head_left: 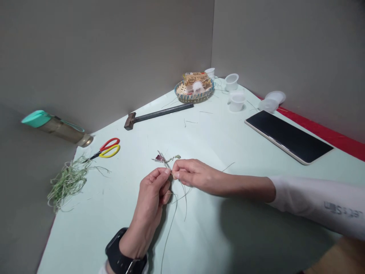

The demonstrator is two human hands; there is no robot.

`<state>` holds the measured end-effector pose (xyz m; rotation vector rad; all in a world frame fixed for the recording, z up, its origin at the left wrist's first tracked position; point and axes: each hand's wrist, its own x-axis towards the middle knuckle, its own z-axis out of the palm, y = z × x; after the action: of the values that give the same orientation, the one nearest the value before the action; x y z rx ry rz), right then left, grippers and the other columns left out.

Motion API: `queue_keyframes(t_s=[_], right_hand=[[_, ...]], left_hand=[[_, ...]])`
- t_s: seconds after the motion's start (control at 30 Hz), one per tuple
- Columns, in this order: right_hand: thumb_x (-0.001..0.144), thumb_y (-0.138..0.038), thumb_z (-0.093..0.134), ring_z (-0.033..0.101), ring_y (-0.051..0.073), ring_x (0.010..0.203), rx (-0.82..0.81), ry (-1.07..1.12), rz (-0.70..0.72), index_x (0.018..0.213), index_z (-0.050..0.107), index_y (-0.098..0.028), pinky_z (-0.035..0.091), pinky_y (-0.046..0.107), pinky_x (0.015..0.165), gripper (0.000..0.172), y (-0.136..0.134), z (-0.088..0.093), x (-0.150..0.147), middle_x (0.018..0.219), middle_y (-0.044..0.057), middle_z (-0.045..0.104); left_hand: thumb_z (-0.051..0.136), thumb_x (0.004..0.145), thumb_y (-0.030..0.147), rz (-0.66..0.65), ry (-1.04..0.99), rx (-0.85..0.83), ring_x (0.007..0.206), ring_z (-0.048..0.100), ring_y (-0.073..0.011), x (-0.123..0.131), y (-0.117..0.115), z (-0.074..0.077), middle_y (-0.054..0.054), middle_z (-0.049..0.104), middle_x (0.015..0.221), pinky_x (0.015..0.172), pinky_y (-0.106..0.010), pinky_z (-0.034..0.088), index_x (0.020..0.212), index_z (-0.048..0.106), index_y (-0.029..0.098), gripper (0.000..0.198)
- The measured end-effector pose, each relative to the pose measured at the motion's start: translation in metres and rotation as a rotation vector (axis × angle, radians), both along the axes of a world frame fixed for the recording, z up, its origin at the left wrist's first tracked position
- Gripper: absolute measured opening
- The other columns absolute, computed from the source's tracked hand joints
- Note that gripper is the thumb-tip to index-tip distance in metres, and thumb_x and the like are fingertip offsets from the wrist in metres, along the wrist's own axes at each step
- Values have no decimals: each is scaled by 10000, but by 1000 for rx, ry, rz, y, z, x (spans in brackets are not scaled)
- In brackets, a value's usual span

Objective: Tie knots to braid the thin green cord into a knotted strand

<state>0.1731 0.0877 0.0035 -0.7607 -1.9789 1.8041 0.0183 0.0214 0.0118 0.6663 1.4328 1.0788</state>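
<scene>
My left hand (155, 190), a black watch on its wrist, is closed in a pinch on the lower end of a small flower-like piece (160, 158). The piece has thin pale prongs, a dark red bit, and a braided green offshoot (172, 158) to the right. Right beside those fingertips, my right hand (196, 174) is closed, thumb against forefinger, on a thin green strand. Its exact grip is hidden by the fingers. Long loose strands (171, 224) trail from between the hands down over the pale table (196, 239).
At left are a bundle of green fibres (68, 184), scissors (110, 148) with red and yellow handles, and a bottle (61, 129). A hammer (162, 113) and an oval basket (194, 96) lie behind. Plastic cups (236, 102) and a tablet (288, 135) are at right.
</scene>
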Motion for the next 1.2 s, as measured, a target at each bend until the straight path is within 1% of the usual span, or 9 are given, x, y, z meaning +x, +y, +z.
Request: queue_keyframes(t_s=[0.27,0.43,0.63,0.7,0.8,0.97,1.03,1.1,1.2], right_hand=[[889,-223,414,456,101,593,146,-45,4,769,503,-178,336,239,561,155,-2,1,5,657,-14,533],[864,-162,432,444,101,597,313,-84,-30,773,564,-170,313,249,595,161,-2,0,4,647,-15,538],[829,-144,480,406,110,631,474,-93,-71,618,482,-160,293,268,645,211,0,-2,1,629,-11,495],[864,-166,450,412,109,633,475,-102,-95,644,503,-159,291,268,646,227,1,-1,1,643,-11,506],[888,-162,413,422,103,613,436,-122,-123,829,577,-169,298,258,630,175,0,1,3,657,-26,520],[878,-186,427,410,104,545,335,-150,-116,1085,503,-169,301,242,566,221,-2,5,6,571,-68,466],[869,-195,434,419,99,538,288,-157,-105,1052,521,-157,309,234,546,206,1,6,7,581,-58,476],[858,-220,453,414,91,522,243,-157,-80,910,565,-150,307,223,511,142,4,5,7,576,-45,472],[882,-256,424,370,78,495,222,-127,-79,805,542,-155,290,205,464,173,4,4,7,556,-51,412]], left_hand=[[576,888,305,-5,28,-29,636,602,-118,-2,2,-1,-23,634,879,531,-261,519,1005,597,142,202],[579,885,307,-7,55,-46,716,627,-146,-2,3,-1,-44,641,951,597,-303,544,1045,594,147,227],[580,883,313,-8,81,-48,790,637,-171,-1,4,-2,-60,639,1015,658,-344,553,1078,588,152,253],[582,882,311,-6,93,-49,811,638,-179,0,4,-1,-64,636,1033,675,-355,554,1087,587,153,258],[583,881,312,-10,106,-54,828,638,-184,0,4,-1,-67,635,1046,691,-366,554,1090,587,154,262],[582,881,321,-2,124,-59,855,638,-194,-2,3,-2,-73,632,1070,713,-382,552,1104,584,156,277],[582,880,321,3,130,-60,863,637,-197,-2,3,-2,-74,630,1078,720,-386,551,1108,582,157,281],[583,880,319,7,136,-61,871,637,-199,-1,2,-2,-75,629,1084,726,-390,551,1111,582,158,282],[582,881,319,14,144,-57,877,636,-201,2,2,-1,-76,628,1089,731,-394,550,1114,581,158,283]])
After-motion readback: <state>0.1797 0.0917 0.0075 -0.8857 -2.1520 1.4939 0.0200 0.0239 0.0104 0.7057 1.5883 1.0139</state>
